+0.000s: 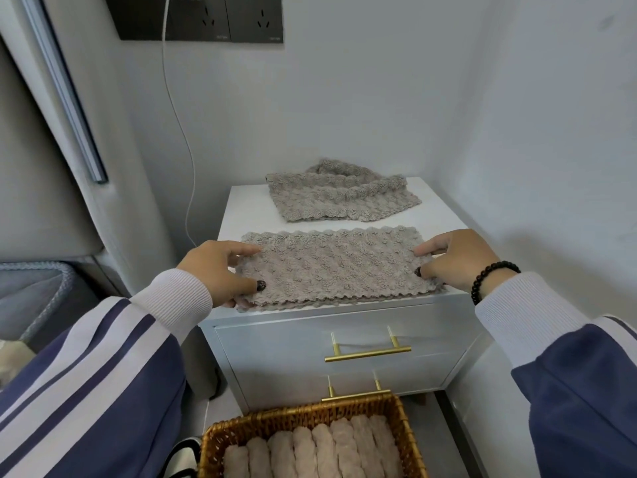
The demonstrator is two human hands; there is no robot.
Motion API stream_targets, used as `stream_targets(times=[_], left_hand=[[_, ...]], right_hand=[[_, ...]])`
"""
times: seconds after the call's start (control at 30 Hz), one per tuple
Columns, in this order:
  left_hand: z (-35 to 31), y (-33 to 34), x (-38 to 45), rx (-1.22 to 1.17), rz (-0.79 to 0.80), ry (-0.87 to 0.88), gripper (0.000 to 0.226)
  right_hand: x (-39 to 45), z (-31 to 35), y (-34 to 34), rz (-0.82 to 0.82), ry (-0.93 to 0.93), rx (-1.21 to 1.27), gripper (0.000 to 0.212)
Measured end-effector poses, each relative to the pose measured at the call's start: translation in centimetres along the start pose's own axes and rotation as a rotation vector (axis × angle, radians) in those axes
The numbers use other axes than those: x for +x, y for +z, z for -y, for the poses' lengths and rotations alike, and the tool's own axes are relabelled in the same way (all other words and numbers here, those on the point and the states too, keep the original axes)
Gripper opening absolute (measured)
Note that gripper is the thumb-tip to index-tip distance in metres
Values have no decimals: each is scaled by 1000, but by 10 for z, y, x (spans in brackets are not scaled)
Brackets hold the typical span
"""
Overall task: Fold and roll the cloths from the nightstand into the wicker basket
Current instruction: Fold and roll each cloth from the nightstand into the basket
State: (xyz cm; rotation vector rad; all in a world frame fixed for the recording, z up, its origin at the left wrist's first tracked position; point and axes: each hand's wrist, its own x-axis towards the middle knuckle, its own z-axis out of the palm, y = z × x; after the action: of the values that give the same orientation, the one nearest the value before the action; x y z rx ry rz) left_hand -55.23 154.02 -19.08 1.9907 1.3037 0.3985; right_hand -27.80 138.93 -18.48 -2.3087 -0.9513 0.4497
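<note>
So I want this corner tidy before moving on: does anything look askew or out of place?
Only the rear cloth at the back of the nightstand: it lies crumpled and skewed, its back edge bunched up. The front cloth lies flat and square, and the rolls sit in a neat row in the wicker basket.

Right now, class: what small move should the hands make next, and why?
Probably roll the folded cloth from one short end. It lies flat as a strip, left hand and right hand holding its ends, and the wicker basket holds rolled cloths.
</note>
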Motion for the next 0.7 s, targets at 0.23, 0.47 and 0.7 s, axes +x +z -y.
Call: stream_targets(times=[0.23,0.47,0.7], left_hand=[[-20,-2,3,187,-387,126,10],[-29,50,11,199,-218,315,32],[-42,90,24,368,-153,290,46]], right_hand=[[-1,7,9,-216,-131,-163,27],[-3,38,57,-82,-505,-223,43],[8,42,96,80,-552,-413,51]])
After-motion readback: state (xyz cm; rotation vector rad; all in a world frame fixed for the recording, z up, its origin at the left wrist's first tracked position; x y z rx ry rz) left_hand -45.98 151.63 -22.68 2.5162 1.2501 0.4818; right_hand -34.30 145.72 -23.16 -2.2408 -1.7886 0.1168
